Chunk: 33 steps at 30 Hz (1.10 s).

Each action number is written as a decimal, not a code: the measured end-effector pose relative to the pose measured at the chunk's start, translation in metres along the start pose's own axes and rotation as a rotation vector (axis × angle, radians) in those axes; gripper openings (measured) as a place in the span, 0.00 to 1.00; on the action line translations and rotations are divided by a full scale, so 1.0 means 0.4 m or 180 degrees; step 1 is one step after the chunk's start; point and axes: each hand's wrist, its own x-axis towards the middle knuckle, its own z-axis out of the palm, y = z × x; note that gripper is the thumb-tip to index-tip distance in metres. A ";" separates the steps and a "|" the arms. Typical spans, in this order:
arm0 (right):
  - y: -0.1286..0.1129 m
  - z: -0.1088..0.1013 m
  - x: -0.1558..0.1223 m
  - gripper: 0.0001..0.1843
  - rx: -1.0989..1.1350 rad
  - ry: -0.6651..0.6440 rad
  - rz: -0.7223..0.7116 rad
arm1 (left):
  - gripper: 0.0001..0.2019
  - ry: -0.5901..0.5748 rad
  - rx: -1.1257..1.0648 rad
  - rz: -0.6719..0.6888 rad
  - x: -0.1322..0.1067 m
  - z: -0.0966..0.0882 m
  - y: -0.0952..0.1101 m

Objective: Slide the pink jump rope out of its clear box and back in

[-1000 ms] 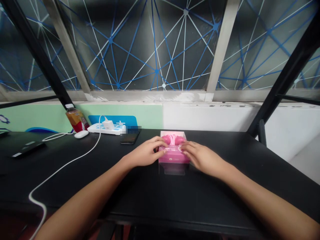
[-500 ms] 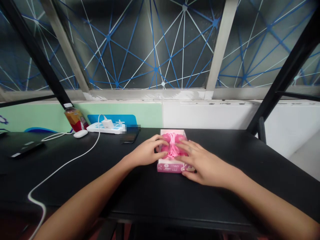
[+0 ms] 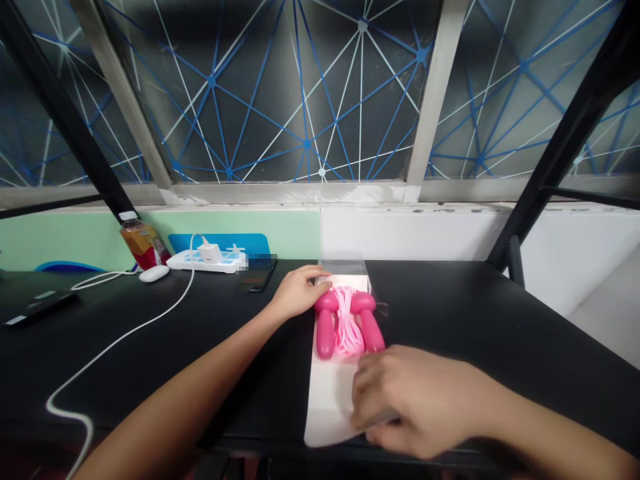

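A pink jump rope (image 3: pixel 349 328), its pale cord bundled between two darker pink handles, lies on a white card insert (image 3: pixel 327 400). The card reaches out of a clear-topped box (image 3: pixel 343 268) toward the near edge of the black table. My left hand (image 3: pixel 301 291) grips the box at its left side, fingers over the upper edge and thumb near the rope. My right hand (image 3: pixel 400 400) is closed on the right side of the card's near end, just below the handles. Its fingertips are partly hidden and slightly blurred.
A dark phone (image 3: pixel 260 275) lies left of the box. Farther left are a white power strip (image 3: pixel 220 262) with a plugged-in charger, a white mouse (image 3: pixel 155 273) and a drink bottle (image 3: pixel 143 241). A white cable (image 3: pixel 145 325) runs down the table's left side.
My right hand has moved from the box top toward me, drawing out the card with the jump rope on it. My left hand has stayed at the box's left side.
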 end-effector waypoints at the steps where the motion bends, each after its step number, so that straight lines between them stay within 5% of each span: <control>1: -0.005 -0.001 -0.003 0.08 0.0232 -0.0055 -0.0071 | 0.14 -0.0043 -0.0031 -0.0036 0.005 0.001 -0.007; 6: 0.014 -0.039 -0.019 0.19 0.1161 0.0066 -0.0040 | 0.19 -0.0382 -0.0010 0.0129 -0.001 -0.016 -0.028; 10: 0.080 -0.061 -0.025 0.13 0.0395 0.1500 0.1111 | 0.18 -0.0087 0.0457 0.0437 -0.047 -0.075 0.002; 12: 0.118 -0.047 -0.019 0.16 -0.0226 0.1865 0.1609 | 0.16 -0.0412 0.0661 0.0464 -0.071 -0.105 0.028; 16: 0.164 0.002 0.005 0.29 -0.0314 0.1612 0.1850 | 0.21 -0.1172 0.0632 0.0502 -0.096 -0.116 0.067; 23: 0.168 0.003 0.003 0.15 0.0044 0.1579 0.1811 | 0.17 -0.1282 0.0143 0.0306 -0.092 -0.086 0.067; 29: 0.161 -0.018 -0.008 0.15 0.0316 0.1330 0.1771 | 0.18 -0.1857 -0.0094 -0.0011 -0.097 -0.114 0.067; 33: 0.160 -0.016 -0.009 0.20 0.0212 0.1274 0.1598 | 0.16 -0.1778 -0.0097 0.0039 -0.099 -0.113 0.070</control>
